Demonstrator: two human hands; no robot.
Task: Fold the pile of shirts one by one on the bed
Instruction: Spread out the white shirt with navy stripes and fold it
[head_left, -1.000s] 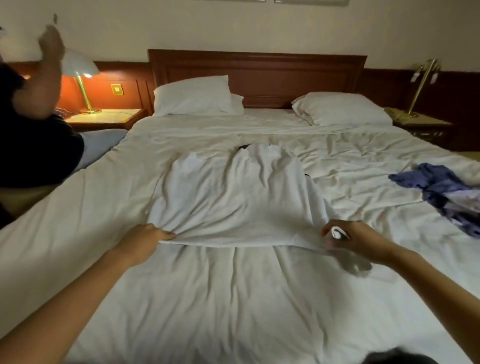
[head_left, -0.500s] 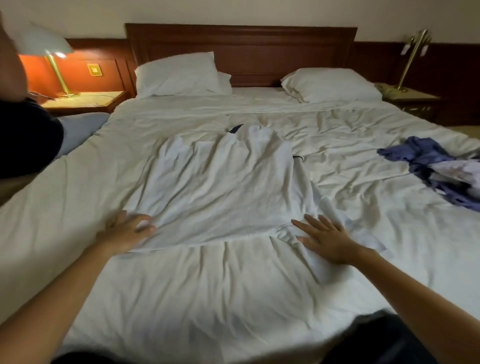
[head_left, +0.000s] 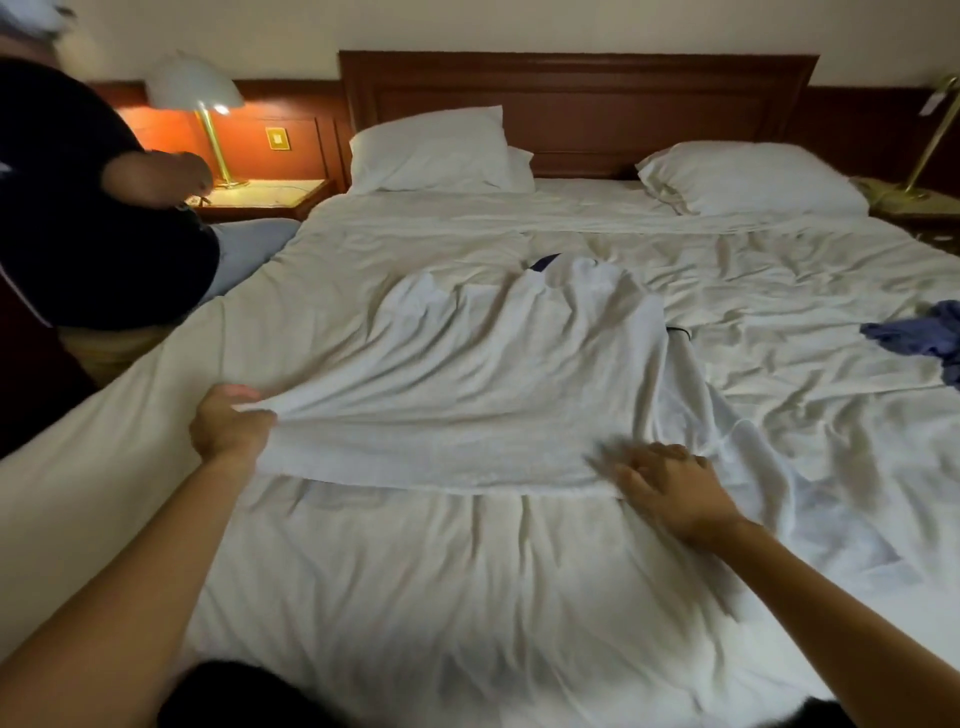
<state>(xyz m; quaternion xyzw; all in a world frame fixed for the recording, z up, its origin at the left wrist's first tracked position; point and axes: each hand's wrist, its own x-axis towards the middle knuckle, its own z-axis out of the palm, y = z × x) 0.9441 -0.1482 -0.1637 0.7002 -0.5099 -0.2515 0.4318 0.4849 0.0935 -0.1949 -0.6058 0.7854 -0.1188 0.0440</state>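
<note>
A white shirt (head_left: 493, 374) lies spread on the bed (head_left: 467, 597), collar toward the headboard and hem toward me. My left hand (head_left: 228, 426) grips the hem's left corner, the cloth bunched in its curled fingers. My right hand (head_left: 670, 488) lies flat and blurred on the hem's right corner, fingers spread and pressing the cloth. Part of the shirt trails off to the right of that hand. A heap of blue-purple clothes (head_left: 919, 338) sits at the bed's right edge.
Two white pillows (head_left: 431, 150) (head_left: 748, 179) lean at the wooden headboard (head_left: 571, 104). Another person in a dark top (head_left: 93, 208) sits at the bed's left side, beside a lit lamp (head_left: 197, 88) on a nightstand. A brass lamp (head_left: 930, 135) stands at the right.
My left hand went from lying flat on the hem's left corner to gripping it. My right hand slid along the right corner, still flat. The view shifted slightly.
</note>
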